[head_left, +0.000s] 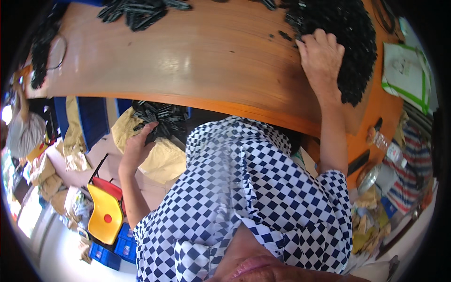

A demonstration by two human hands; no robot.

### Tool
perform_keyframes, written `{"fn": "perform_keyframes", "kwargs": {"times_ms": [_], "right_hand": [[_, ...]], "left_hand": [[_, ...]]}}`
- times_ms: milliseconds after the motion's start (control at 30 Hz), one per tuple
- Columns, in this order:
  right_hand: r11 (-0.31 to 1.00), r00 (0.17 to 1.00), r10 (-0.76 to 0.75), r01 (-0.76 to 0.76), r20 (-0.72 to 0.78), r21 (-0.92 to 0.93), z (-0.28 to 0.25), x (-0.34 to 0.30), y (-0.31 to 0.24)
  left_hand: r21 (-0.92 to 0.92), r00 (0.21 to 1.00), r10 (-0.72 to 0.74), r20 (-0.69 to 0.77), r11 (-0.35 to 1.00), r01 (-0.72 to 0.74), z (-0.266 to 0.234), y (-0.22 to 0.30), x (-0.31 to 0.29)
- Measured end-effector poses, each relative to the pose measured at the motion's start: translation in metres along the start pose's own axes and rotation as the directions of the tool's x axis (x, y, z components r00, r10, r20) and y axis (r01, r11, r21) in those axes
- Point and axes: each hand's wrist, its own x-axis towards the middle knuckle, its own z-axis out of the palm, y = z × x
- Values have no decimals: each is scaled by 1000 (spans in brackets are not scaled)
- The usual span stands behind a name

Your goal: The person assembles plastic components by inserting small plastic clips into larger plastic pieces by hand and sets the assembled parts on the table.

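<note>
A wide heap of small black plastic parts covers the right end of the wooden table. My right hand rests at this heap's left edge, its fingers bent and closed; what they grip is hidden. Below the table's front edge on the left, longer black plastic pieces lie piled over an open brown paper bag. My left hand is at the near side of that pile, with a dark piece seen between thumb and fingers.
More long black pieces lie at the table's far edge, others at its left end. A green-edged white packet and a plastic bottle are at the right. A yellow chair stands lower left; another person is far left.
</note>
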Motion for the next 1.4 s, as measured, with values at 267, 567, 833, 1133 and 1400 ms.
{"fn": "perform_keyframes", "kwargs": {"times_ms": [267, 567, 833, 1133, 1400], "right_hand": [[988, 995, 54, -64, 78, 137, -6, 9, -1], [-229, 772, 279, -525, 572, 820, -8, 2, -14], [-534, 797, 196, -402, 571, 744, -14, -14, -33], [-420, 826, 335, -300, 453, 856, -25, -11, -70], [-422, 829, 315, -313, 462, 850, -17, -11, -80]], "left_hand": [[265, 909, 224, -350, 955, -134, -51, 64, 71], [796, 506, 730, -459, 591, -131, -90, 115, 234], [-203, 684, 380, -623, 766, -610, -44, 136, 229], [-982, 863, 497, -93, -190, 3, 28, 188, 180], [-987, 907, 388, -161, -87, -138, 38, 195, 175]]}}
